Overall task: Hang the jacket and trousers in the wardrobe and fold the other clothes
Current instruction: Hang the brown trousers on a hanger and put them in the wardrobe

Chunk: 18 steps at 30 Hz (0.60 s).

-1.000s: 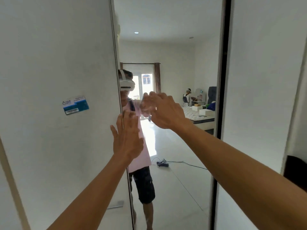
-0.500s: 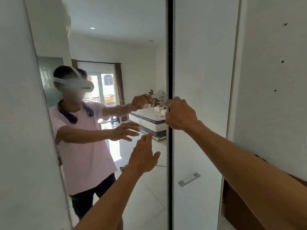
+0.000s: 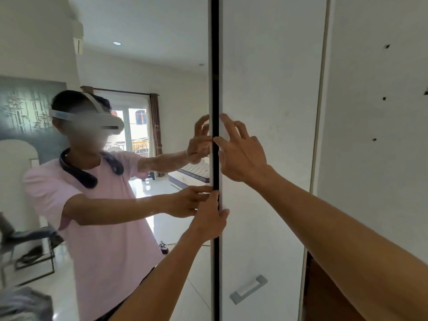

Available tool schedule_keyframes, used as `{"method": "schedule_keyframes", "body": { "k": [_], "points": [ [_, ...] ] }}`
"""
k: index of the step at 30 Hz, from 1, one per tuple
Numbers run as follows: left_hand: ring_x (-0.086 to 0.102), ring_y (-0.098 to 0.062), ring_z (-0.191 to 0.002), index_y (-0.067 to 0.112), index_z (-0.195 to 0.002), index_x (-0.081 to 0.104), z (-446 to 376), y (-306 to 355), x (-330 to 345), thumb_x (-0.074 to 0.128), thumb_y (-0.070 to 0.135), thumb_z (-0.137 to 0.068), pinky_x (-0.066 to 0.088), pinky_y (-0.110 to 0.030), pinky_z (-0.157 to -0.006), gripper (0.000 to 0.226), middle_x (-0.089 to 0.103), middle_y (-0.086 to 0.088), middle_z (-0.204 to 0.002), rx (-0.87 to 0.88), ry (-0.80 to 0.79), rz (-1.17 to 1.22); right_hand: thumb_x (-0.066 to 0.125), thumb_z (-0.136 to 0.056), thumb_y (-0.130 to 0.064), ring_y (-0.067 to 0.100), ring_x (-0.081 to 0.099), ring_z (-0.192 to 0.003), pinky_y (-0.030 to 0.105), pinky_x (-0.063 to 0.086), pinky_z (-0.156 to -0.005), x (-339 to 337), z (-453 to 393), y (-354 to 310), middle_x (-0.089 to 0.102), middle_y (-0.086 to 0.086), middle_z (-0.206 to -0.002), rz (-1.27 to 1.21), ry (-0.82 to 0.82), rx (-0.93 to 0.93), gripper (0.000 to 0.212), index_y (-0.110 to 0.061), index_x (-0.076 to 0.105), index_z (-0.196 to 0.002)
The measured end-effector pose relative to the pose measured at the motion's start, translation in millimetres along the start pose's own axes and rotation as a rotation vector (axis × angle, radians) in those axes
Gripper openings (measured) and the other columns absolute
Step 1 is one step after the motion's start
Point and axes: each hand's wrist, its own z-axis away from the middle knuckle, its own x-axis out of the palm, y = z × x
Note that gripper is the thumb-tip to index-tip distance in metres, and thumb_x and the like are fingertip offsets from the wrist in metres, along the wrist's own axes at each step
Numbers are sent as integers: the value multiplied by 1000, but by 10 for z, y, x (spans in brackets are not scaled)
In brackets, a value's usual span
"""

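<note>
At the dark vertical edge of the tall mirrored sliding wardrobe door [image 3: 139, 158], both hands work the panel: the left hand [image 3: 212, 218] is curled round that edge low down, while the right hand [image 3: 240, 154] presses spread, straight fingers on the white wardrobe panel [image 3: 266, 89] just beside it. The step in hand appears to be moving the door; next, a steady sideways slide is called for. Count: one mirrored door, one grey bar handle [image 3: 249, 289], two hands; no jacket, trousers or other clothes are identifiable.
</note>
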Motion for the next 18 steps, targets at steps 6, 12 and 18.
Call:
{"method": "schedule_keyframes", "body": {
  "k": [6, 12, 18],
  "points": [
    [65, -12, -64, 9, -103, 56, -53, 7, -42, 62, 15, -95, 45, -14, -51, 12, 70, -7, -82, 56, 9, -28, 66, -86, -28, 32, 21, -145, 50, 53, -82, 6, 43, -26, 3, 4, -167, 27, 19, 2, 40, -26, 58, -125],
    [70, -15, -76, 22, -94, 55, 22, 107, -84, 71, 23, -90, 61, -33, -73, 16, 72, 1, -88, 113, -101, 10, 68, -83, -32, 33, 31, -140, 48, 56, -79, -191, 109, -56, 19, 9, -163, 116, 42, 50, 30, -22, 66, -112],
    [73, -16, -73, 22, -90, 56, 167, 267, 27, 78, 28, -84, 62, -44, -75, 23, 75, 0, -84, 217, -243, 93, 73, -79, -29, 34, 42, -132, 44, 57, -72, -549, 368, -18, 38, 11, -153, 203, 102, 144, 27, -14, 71, -100]
  ]
}}
